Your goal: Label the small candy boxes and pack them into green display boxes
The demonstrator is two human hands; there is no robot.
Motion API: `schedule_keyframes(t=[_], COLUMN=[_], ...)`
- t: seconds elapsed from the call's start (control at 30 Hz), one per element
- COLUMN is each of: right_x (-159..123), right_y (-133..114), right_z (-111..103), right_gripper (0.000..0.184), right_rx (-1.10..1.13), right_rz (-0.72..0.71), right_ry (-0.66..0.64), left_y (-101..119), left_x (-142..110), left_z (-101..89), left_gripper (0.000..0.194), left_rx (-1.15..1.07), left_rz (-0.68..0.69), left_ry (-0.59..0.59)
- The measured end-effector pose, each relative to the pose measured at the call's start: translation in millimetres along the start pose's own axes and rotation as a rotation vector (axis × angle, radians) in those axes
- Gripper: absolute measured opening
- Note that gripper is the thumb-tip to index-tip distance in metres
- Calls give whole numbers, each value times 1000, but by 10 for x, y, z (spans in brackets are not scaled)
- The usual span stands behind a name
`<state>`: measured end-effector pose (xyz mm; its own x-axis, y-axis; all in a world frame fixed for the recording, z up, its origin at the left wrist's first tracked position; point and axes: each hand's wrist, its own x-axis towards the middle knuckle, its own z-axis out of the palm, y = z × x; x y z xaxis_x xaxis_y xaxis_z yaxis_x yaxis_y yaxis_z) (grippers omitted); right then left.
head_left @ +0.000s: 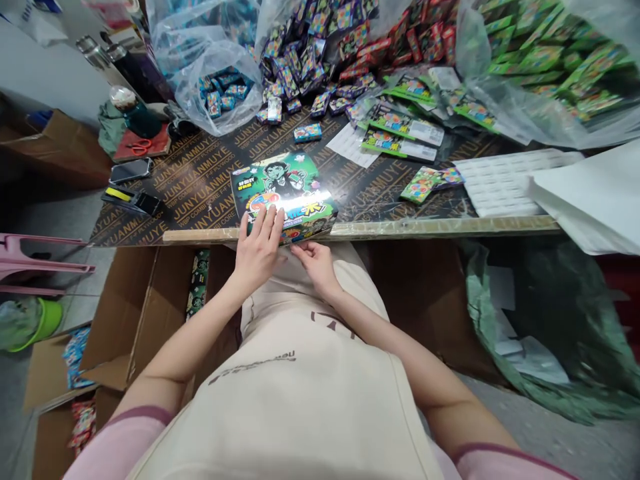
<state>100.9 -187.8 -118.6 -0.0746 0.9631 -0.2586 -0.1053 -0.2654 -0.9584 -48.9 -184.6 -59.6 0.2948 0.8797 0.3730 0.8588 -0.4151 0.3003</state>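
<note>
A glossy green printed box point(283, 195) with a cartoon figure lies at the near edge of the dark table point(200, 183). My left hand point(259, 248) rests flat on its near part, fingers stretched out and together. My right hand point(316, 261) sits just below the table edge, its fingertips pinching the box's front lower edge. Both forearms reach up from my cream apron.
Heaps of small colourful packets point(305, 60) and plastic bags fill the far table. Green card packs point(400, 133) and white sheets point(505, 180) lie to the right. A phone point(130, 171), tape tool point(131, 199) and scissors sit left. Open cardboard boxes point(135, 313) stand below, a green bag point(550, 333) right.
</note>
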Motion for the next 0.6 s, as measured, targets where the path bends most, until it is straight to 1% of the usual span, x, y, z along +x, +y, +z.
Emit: schedule_keyframes(t=[0.17,0.23,0.3,0.4,0.47,0.53,0.6], right_x=[72,115,157,189,171,115,35], right_y=[52,85,133,213,245,235,166], right_z=[78,100,78,-48,-163,-277,-386], right_gripper=[40,43,47,46,41,38,40], right_rx=[-133,-205,-366,-744,-924,-978,-928], right_rz=[-69,-124,-165,-133,-85,-90,-151], right_ry=[97,143,178,155,107,79,79], left_y=[-101,-86,-31,93,160,188,182], left_x=[19,27,42,65,73,72,68], left_z=[115,86,15,-56,-20,78,190], left_gripper=[49,49,51,63,76,80,73], left_rx=[139,197,237,287,323,349,353], left_rz=[-30,-24,0,29,0,-48,-81], left_ry=[-62,-94,-133,-194,-195,-158,-112])
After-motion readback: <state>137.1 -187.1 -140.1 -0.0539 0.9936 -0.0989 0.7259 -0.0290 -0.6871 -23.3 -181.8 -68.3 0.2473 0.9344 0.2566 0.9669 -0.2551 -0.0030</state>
